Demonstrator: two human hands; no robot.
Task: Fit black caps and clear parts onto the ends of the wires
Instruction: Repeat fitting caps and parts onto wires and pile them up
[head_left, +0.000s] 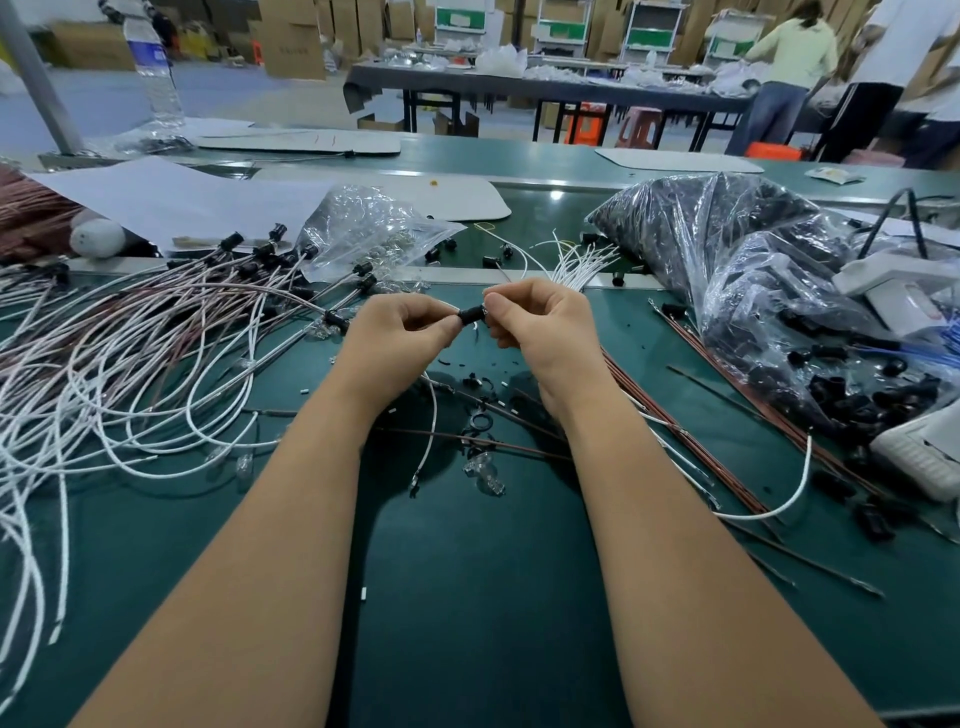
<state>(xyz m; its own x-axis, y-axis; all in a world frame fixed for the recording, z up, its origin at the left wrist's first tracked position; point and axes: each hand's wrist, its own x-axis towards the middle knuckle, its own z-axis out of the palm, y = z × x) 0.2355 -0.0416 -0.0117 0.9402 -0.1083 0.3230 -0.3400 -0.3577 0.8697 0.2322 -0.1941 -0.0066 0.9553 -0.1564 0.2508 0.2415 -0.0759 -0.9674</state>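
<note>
Above our bare forearms (291, 519), our left hand (395, 338) and right hand (535, 332) pinch one small black plastic cap (471, 315) mid-bench; we should push squarely, fingertips close.

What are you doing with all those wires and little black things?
A person is putting caps on wire ends at a green workbench. Both hands hold one small black cap between them: the left hand pinches one end and the right hand pinches the other. Finished capped wires are piled on the left, and a bag of black caps sits on the right.
</note>
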